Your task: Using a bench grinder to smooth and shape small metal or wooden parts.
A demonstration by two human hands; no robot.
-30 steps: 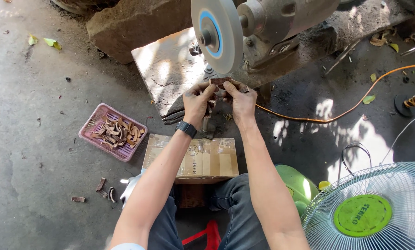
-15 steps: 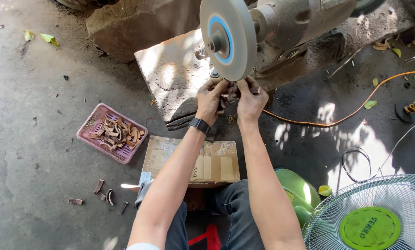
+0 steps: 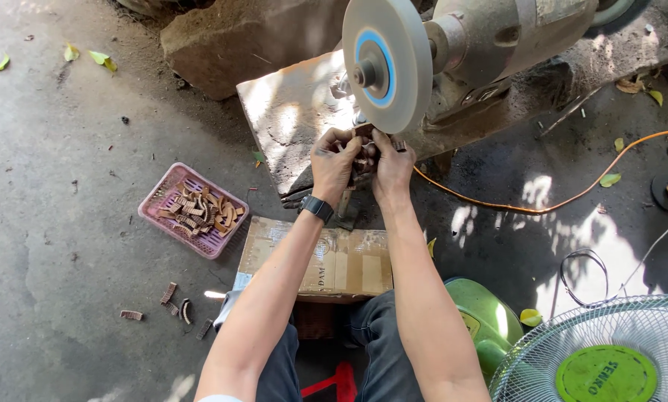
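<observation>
Both forearms reach straight forward from the lap, nearly parallel, wrists bent slightly up toward the grinding wheel (image 3: 386, 63). The left hand (image 3: 334, 165), with a black watch (image 3: 317, 208) on its wrist, and the right hand (image 3: 392, 165) meet just under the lower rim of the wheel, fingers curled inward and knuckles facing the camera. Between them they pinch a small brown curved piece (image 3: 364, 152), pressed up close to the wheel's edge; whether it touches the wheel cannot be told. Both hands are closed narrow around that piece, thumbs tucked toward each other.

The wheel sits on the shaft of a grey motor (image 3: 498, 37), which rests on a rusty slab (image 3: 289, 119) on the concrete floor (image 3: 51, 223). Below the elbows a cardboard box (image 3: 349, 264) lies across the knees. Left of the left forearm, a pink basket (image 3: 163, 195) on the floor holds more brown curved pieces. An orange cable (image 3: 542, 207) runs off to the right, and a fan (image 3: 609, 350) stands at the lower right.
</observation>
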